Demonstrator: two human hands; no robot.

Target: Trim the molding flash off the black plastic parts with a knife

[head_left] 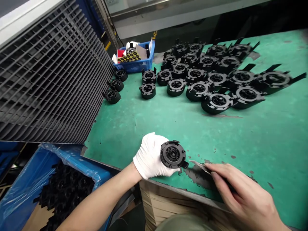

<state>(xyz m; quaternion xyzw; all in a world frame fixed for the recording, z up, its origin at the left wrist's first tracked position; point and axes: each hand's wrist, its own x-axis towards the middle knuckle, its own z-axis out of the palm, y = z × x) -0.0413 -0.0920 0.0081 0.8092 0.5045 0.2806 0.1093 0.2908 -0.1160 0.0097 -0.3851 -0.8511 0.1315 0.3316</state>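
Note:
My left hand, in a white glove, is wrapped round a round black plastic part just above the bench's front edge. The part's ribbed face is turned up, and a small tab sticks out at its lower right. My bare right hand grips a thin knife between thumb and fingers. The blade points left toward that tab, with a small gap between them. Most of the knife's handle is hidden inside my right hand.
Several similar black parts stand in rows on the green bench. A blue bin sits at the back, and stacked grey grids rise at the left. Below left, a plastic-lined blue crate holds more black parts.

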